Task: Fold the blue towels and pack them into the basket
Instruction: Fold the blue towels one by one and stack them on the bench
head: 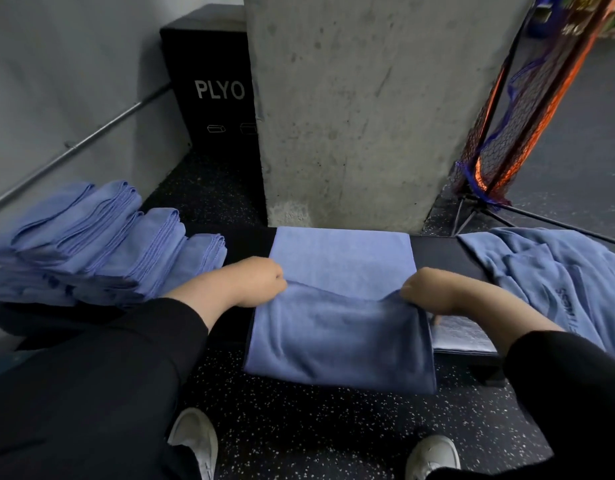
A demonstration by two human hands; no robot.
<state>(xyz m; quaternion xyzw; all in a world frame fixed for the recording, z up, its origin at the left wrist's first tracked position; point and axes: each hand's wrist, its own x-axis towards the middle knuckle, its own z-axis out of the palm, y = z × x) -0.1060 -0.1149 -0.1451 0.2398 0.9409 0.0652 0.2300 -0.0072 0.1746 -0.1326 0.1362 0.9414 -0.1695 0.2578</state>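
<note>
The fingers of the left hand [256,280] are curled under and pinch the left end of a raised fold in the blue towel [340,306], and the fingers of the right hand [425,289] are curled the same way on the right end of that fold, so both hands hold the cloth between them. The towel lies across the dark counter [437,251], its far half flat and touching the foot of the concrete pillar [351,109], its near half draped over the counter's front edge and hanging toward the speckled floor [299,420]. Black sleeves cover both forearms down to near the wrists. On the left end of the counter sits a stack of folded blue towels [91,244], laid in overlapping rows, just beside the left arm. On the right end lies a loose heap of unfolded blue towels [558,278], with a flat silvery-grey piece [462,336] showing under the right wrist. Two white shoes [195,441] stand on the floor below. Behind the stack stands a black box [212,91] marked PLYO, and at the upper right hangs orange and blue netting [500,133]. No basket can be made out.
</note>
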